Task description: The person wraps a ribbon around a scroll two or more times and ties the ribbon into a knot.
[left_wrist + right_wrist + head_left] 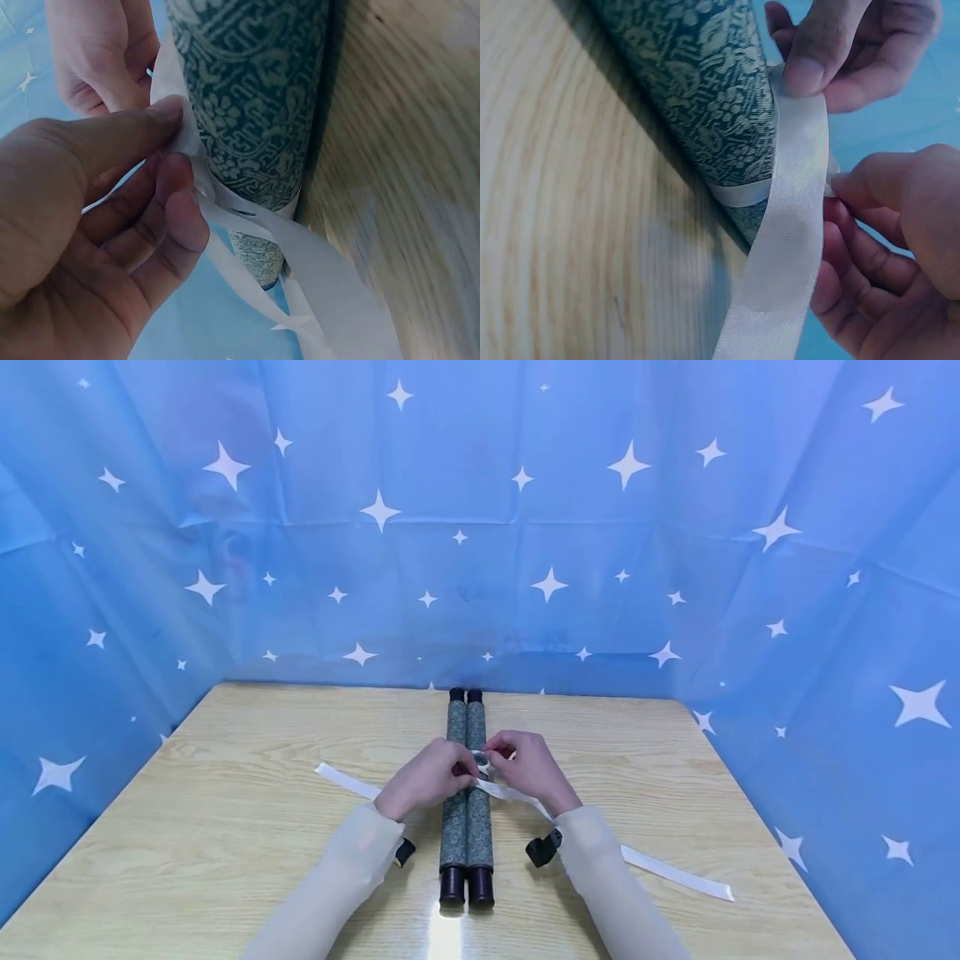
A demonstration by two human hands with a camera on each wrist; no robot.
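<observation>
A scroll [454, 831], rolled from both ends into two side-by-side rolls with dark end knobs, lies lengthwise on the table. Its green brocade shows a pale pattern in both wrist views. Around its middle runs a white ribbon [780, 225], with one loop above the rolls and long tails out to either side. My left hand [431, 777] is over the left roll and pinches the ribbon between thumb and fingers. Just beyond, on the right side, my right hand [528, 768] pinches another part of the ribbon. Fingers partly hide the crossing.
The wooden table [225, 827] extends around the scroll. A blue curtain [480, 610] with white stars hangs behind it and at both sides. Black wrist cameras [543, 848] sit under the wrists. One ribbon tail [345, 778] lies left, the other right.
</observation>
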